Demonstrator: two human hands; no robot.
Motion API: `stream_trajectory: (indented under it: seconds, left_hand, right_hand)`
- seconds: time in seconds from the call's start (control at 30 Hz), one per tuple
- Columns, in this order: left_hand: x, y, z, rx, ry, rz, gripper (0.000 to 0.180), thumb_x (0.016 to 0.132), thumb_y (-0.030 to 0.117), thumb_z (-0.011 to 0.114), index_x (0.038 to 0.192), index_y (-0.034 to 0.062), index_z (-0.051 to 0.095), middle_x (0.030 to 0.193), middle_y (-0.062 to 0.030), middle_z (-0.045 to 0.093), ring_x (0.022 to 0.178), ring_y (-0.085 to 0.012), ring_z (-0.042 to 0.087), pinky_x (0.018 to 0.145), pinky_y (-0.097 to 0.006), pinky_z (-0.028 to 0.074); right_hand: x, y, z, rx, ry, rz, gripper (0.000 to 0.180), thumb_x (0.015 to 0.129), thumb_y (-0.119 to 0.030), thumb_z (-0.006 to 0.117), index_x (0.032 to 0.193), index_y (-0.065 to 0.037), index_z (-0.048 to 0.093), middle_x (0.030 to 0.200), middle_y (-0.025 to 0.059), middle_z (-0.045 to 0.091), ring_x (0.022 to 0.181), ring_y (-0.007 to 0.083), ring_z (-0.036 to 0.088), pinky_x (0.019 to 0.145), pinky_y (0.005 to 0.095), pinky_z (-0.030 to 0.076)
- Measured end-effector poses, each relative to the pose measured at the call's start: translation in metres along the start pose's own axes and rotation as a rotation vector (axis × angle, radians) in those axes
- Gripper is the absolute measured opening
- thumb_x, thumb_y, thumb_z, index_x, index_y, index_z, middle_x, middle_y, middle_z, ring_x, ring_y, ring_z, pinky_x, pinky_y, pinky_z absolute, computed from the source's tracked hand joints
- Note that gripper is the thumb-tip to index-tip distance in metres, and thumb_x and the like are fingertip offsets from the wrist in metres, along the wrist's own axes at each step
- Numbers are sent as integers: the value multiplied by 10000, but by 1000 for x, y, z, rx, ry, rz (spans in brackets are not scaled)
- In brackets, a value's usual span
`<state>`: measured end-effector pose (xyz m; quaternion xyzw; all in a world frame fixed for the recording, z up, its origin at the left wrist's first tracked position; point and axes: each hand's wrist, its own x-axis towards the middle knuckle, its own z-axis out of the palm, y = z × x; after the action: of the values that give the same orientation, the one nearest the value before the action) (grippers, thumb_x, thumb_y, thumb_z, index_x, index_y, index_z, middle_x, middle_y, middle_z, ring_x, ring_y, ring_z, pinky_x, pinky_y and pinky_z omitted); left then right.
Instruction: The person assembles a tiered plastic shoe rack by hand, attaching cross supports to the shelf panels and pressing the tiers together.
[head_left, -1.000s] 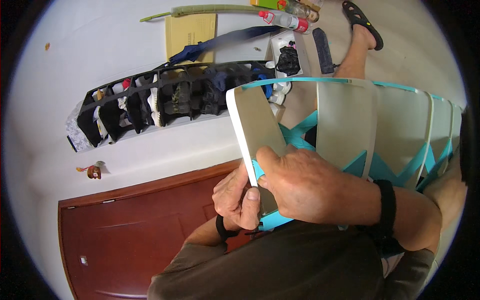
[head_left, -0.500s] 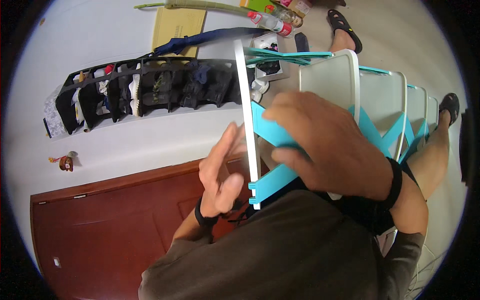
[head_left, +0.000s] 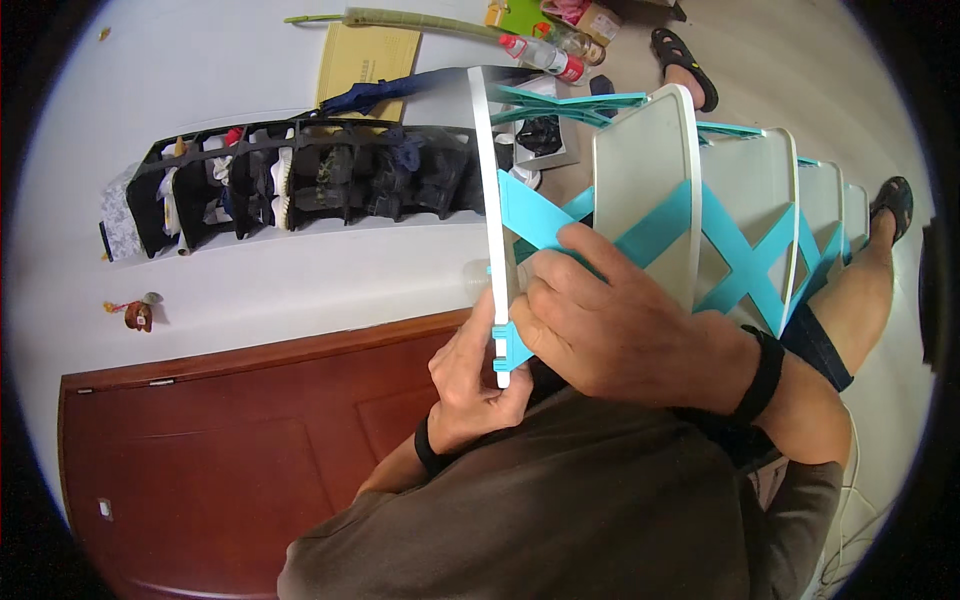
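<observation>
A multi-tier rack stretches away to the right, with white shelf panels (head_left: 648, 170) joined by crossing teal struts (head_left: 757, 270). The nearest white panel (head_left: 489, 190) stands edge-on, and a teal clip (head_left: 503, 350) sits at its lower end. Around that end my left hand (head_left: 465, 375) is closed, fingers along the outer face and thumb below the clip. My right hand (head_left: 610, 325) is closed on a teal strut (head_left: 535, 215) just inside the panel, its fingertips close to the clip. The strut's lower part is hidden behind this hand.
Along the white wall stands a black shoe rack (head_left: 310, 185) full of shoes. Behind it are a dark blue umbrella (head_left: 375, 95), a yellow board (head_left: 365, 65) and plastic bottles (head_left: 545, 58). A reddish-brown door (head_left: 240, 440) is at lower left. My sandalled feet flank the rack's far side.
My left hand has closed on the panel's lower end. My right hand has moved down and left, and gone from loosely curled to gripping the strut. The rack has shifted slightly left.
</observation>
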<state>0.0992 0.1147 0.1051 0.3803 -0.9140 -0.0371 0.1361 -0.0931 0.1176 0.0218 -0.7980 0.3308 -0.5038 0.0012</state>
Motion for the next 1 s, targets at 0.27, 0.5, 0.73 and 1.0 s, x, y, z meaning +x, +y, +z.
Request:
stream_trajectory:
  seconds: [0.27,0.5,0.73,1.0]
  left_hand:
    - [-3,-4,-4,-103,-23,-114,736,580,-39,495,1312,-110,470,1008,-236,663,890,-246,689,794,-282,507]
    - [-6,-8,-9,-163,-12,-132,730,577,-38,484,1303,-116,479,1078,-245,653,985,-245,669,861,-274,480]
    - [-8,-8,-12,-280,-43,-185,733,585,-92,436,1317,-119,462,1145,-232,634,1054,-226,631,899,-275,458]
    - [-5,-5,-11,-378,-52,-225,740,588,-91,417,1327,-102,466,1155,-191,638,1005,-160,616,893,-256,449]
  right_hand:
    - [-2,8,7,92,112,-12,193,700,-125,589,840,6,616,798,70,564,886,218,556,894,401,440]
    - [-3,12,4,118,80,-63,241,699,-114,605,880,42,635,834,96,604,901,240,577,867,410,460]
    - [-4,10,1,119,87,-58,244,713,-110,609,888,56,646,840,111,612,920,250,583,882,424,459]
    - [-4,10,5,76,63,-72,255,712,-136,600,870,56,654,840,109,609,916,253,580,898,428,455]
